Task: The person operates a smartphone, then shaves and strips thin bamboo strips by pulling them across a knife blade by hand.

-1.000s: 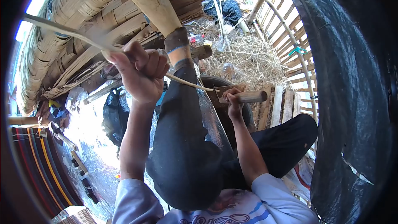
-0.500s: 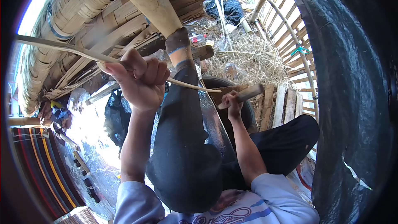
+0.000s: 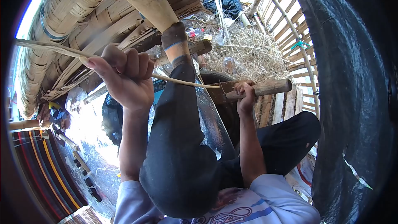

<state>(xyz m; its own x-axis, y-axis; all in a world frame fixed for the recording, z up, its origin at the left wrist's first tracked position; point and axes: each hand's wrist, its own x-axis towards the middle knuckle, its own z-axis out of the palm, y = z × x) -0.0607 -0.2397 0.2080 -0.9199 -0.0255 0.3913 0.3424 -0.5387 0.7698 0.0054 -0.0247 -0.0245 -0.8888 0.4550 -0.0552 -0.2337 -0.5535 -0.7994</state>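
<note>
The head camera is showing the left hand (image 3: 132,83) closing in a fist around a long, pale strip (image 3: 182,81), the thumb lying along it. The strip is running from the upper left, through the fist and over the dark trouser leg (image 3: 170,141), its thin end lying near the right hand (image 3: 246,97). That hand is clamping its fingers around a wooden handle (image 3: 273,87); whether a blade is joining it, I cannot tell. The strip is looking light and springy, probably stiff enough for holding mid-length, though its thin end is seeming likelier to bend or split. The handle is looking solid, its narrower part suiting a full grip.
</note>
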